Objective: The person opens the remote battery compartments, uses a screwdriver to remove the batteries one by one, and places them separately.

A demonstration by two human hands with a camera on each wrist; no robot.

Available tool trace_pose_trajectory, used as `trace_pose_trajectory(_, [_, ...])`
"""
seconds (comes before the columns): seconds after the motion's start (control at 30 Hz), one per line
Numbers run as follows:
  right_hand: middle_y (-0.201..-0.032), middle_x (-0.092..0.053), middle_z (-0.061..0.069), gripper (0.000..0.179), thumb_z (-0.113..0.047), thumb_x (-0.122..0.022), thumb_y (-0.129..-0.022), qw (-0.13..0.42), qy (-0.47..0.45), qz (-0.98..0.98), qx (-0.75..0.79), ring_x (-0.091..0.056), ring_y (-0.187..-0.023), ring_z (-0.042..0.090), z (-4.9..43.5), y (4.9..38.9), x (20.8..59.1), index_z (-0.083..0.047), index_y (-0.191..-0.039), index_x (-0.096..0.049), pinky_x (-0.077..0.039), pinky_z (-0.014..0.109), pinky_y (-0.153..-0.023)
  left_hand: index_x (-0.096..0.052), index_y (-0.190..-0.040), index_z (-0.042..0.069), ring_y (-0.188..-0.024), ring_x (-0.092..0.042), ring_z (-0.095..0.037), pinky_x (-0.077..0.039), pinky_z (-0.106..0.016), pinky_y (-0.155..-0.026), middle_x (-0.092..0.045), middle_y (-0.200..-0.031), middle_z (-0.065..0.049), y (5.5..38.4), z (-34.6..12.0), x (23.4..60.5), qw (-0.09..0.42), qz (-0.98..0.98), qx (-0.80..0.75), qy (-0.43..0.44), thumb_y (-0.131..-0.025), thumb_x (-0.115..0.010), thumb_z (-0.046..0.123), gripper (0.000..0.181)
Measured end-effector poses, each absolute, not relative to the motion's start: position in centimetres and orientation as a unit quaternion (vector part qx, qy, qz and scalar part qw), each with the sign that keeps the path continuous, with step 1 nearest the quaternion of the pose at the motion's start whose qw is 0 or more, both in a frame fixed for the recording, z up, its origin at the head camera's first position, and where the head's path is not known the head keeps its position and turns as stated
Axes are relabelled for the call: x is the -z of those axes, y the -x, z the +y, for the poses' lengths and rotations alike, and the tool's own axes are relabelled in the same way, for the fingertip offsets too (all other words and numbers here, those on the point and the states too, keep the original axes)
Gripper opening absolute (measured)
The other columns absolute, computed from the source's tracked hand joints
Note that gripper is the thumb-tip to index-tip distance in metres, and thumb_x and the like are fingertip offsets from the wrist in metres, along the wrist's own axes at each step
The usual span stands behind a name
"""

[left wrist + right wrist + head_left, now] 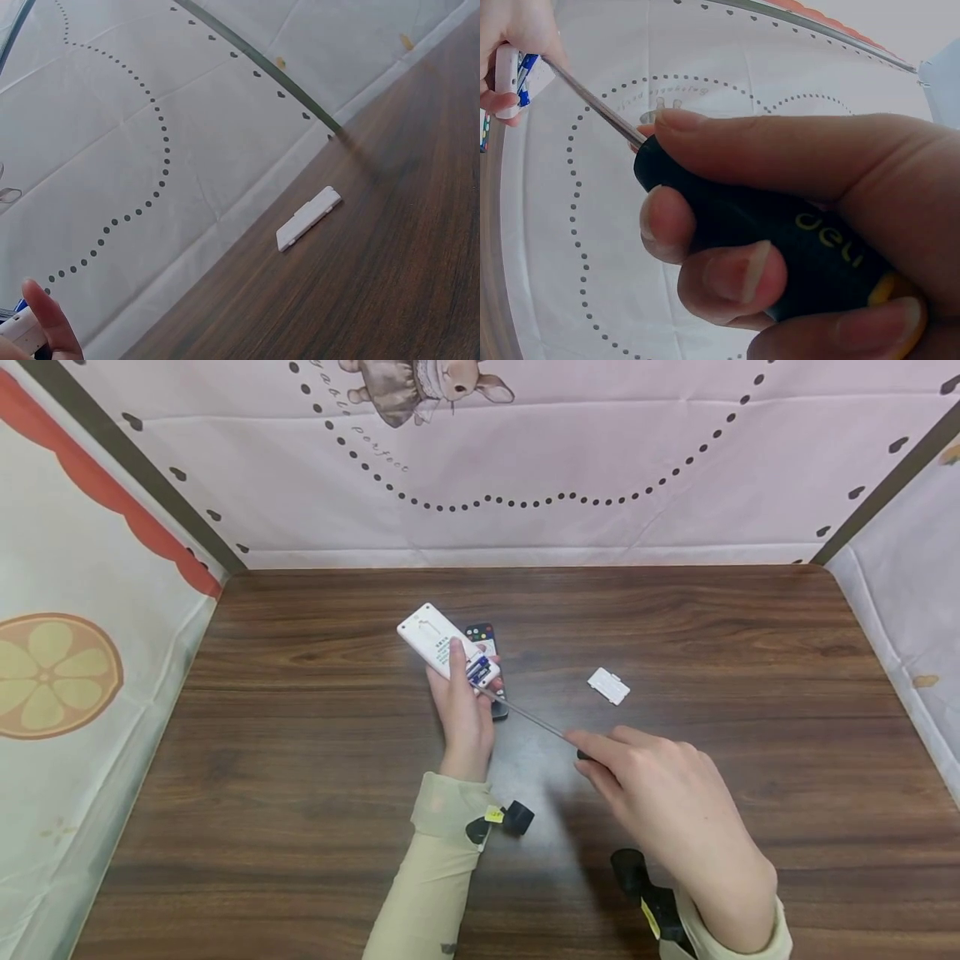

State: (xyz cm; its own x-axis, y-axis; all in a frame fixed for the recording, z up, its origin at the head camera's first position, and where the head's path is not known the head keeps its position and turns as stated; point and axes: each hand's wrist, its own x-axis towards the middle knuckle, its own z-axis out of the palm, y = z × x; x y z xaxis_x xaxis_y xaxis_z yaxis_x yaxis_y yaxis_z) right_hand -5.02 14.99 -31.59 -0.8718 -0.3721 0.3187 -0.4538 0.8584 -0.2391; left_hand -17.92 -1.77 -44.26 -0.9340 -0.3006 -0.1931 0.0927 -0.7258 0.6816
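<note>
Left hand (463,718)'s holding a white remote control (433,637) back-side up, blue batteries (478,671) exposed. Right hand (675,793)'s wrapped round a deli screwdriver (780,232), tip right by the batteries. Black remote (500,711)'s partly hidden behind; white battery cover (608,686) lies on the wood-grain table (300,760).

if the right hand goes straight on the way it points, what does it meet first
Likely the white remote in the left hand, near its exposed batteries, met by the screwdriver the right hand holds; depth leaves actual contact unclear.
</note>
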Motion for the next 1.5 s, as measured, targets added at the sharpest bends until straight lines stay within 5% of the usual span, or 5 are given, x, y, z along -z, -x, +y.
trace_pose_trajectory(0.73, [-0.09,-0.066,-0.005,0.026,-0.024,-0.067,-0.079,0.139,-0.185,-0.956,-0.182,-0.063,-0.072,0.014,17.3,6.0,31.6,-0.016,-0.104,-0.064,-0.048,0.038,-0.058,-0.039,-0.122,0.021,-0.079,-0.058,-0.023,-0.043,-0.023,-0.046,-0.056,-0.101,-0.013,17.9,-2.0,44.1,0.071,-0.351,0.917,-0.178,-0.086,-0.055,0.041,0.044])
trace_pose_trajectory(1.1, [-0.056,-0.048,-0.009,0.019,-0.025,-0.064,-0.081,0.12,-0.109,-0.967,-0.197,-0.039,-0.048,0.011,19.2,7.1,32.0,-0.019,-0.099,-0.062,-0.031,0.028,-0.047,-0.037,-0.122,0.019,-0.09,-0.059,-0.03,-0.044,-0.021,-0.047,-0.055,-0.107,-0.017,17.8,-1.7,44.4,0.054,-0.365,0.913,-0.176,-0.088,-0.055,0.021,0.039])
trace_pose_trajectory(1.5, [-0.064,-0.054,-0.008,0.012,-0.025,-0.061,-0.082,0.12,-0.073,-0.966,-0.219,-0.044,-0.054,0.015,20.7,8.5,33.3,-0.019,-0.092,-0.064,-0.035,0.03,-0.052,-0.035,-0.122,0.019,-0.083,-0.061,-0.023,-0.046,-0.021,-0.047,-0.047,-0.121,-0.026,17.6,-1.2,44.4,-0.011,-0.43,0.892,-0.141,-0.089,-0.053,0.018,0.037])
